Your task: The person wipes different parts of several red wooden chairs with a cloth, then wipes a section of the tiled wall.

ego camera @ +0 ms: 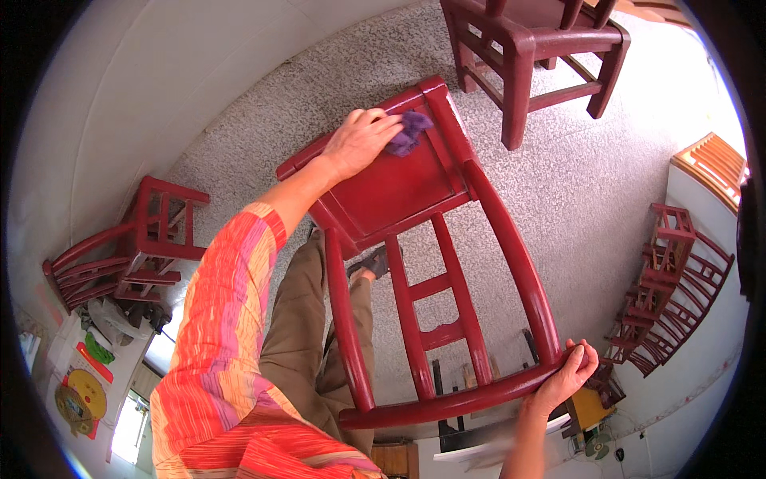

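Note:
A red painted wooden chair (395, 191) stands right before me, its backrest toward me. My left hand (362, 141) holds a bunched purple cloth (410, 133) against the chair's seat, near its far rim. At the right end of the curved top rail, my right hand (565, 377) grips the corner, fingers wrapped over it. The seat panel looks smooth and glossy. My legs and one dark shoe (374, 262) show through and beside the backrest.
Another dark red chair (517, 90) with something stacked on it stands at the top right. More red chairs (161, 239) are at the left wall, and several (658, 281) line the right wall. The floor (251, 132) is speckled grey.

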The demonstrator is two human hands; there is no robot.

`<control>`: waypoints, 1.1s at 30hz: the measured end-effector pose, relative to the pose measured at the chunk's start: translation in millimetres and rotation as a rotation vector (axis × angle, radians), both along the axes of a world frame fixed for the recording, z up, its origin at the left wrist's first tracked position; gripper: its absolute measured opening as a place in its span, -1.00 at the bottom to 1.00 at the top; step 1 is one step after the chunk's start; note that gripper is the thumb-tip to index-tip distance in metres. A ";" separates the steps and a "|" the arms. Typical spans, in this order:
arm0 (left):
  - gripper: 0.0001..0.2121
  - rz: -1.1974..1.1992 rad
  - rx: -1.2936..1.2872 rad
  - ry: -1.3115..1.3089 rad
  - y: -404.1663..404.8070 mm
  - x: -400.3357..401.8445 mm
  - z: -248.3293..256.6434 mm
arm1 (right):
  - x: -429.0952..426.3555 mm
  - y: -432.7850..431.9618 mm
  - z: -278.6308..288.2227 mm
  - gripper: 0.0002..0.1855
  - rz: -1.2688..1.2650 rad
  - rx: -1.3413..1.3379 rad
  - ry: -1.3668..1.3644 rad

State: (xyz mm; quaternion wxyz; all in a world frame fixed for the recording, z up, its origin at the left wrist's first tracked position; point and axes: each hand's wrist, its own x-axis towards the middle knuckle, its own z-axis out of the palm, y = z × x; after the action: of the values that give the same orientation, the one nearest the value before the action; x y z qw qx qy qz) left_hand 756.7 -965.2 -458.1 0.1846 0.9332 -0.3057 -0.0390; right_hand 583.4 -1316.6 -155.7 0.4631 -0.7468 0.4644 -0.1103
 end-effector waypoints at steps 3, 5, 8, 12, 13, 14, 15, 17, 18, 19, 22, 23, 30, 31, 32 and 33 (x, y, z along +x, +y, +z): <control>-0.63 0.053 -0.133 -0.044 -30.3 22.7 4.9 | -2.6 -4.8 -1.2 -0.83 0.020 -0.012 0.042; -0.62 0.202 -0.084 0.127 -45.2 12.8 -24.1 | -0.1 3.2 -3.9 -0.85 0.000 -0.001 0.040; -0.64 0.213 -0.107 0.062 -49.2 -25.2 -25.0 | 3.6 5.6 -1.7 -0.88 -0.009 -0.045 0.076; -0.73 -0.001 -0.258 0.418 13.0 -88.2 -7.3 | -7.1 -14.9 -3.8 -0.84 0.015 -0.116 0.107; -0.73 -0.024 -0.264 0.540 32.5 -102.6 -0.4 | -7.4 -11.5 -3.0 -0.83 0.014 -0.107 0.107; -0.72 -0.040 -0.266 0.666 53.0 -116.9 8.4 | -6.9 -11.5 -2.5 -0.83 0.019 -0.092 0.112; -0.69 0.066 -0.389 0.586 68.9 -123.7 17.6 | -5.3 -12.8 -2.4 -0.82 0.023 -0.082 0.111; -0.69 0.328 -0.356 0.456 105.8 -113.1 41.9 | -1.1 -7.3 -3.2 -0.83 0.009 -0.069 0.126; -0.71 0.512 -0.276 0.373 126.0 -108.5 50.6 | 2.0 -2.2 -3.5 -0.84 0.006 -0.056 0.136; -0.69 0.730 -0.356 0.299 135.7 -99.0 53.9 | 4.3 -0.8 -2.8 -0.84 0.001 -0.047 0.134; -0.62 0.841 -0.321 0.262 148.4 -110.9 17.3 | 1.4 -7.3 -1.9 -0.82 -0.008 -0.051 0.135; -0.60 0.775 -0.281 0.252 141.0 -121.7 -0.8 | 0.1 -10.1 -1.3 -0.82 -0.015 -0.047 0.133; -0.68 0.791 -0.369 0.517 85.2 -233.1 5.6 | 3.5 -4.9 -1.6 -0.80 0.003 -0.083 0.146; -0.69 0.797 -0.393 0.592 83.6 -244.9 6.7 | 1.9 -6.1 -1.3 -0.79 0.022 -0.068 0.127; -0.70 0.801 -0.415 0.668 84.1 -255.2 6.7 | 0.9 -8.7 -3.1 -0.79 0.021 -0.076 0.107; -0.72 0.808 -0.430 0.750 86.8 -265.7 8.0 | -0.4 -11.2 -6.3 -0.79 0.023 -0.080 0.096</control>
State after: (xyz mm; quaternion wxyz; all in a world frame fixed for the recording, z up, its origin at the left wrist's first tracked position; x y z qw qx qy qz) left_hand 491.0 -878.4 -450.1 0.4650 0.8400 0.1591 -0.2299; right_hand 583.0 -1327.7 -162.0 0.4112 -0.7745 0.4727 -0.0879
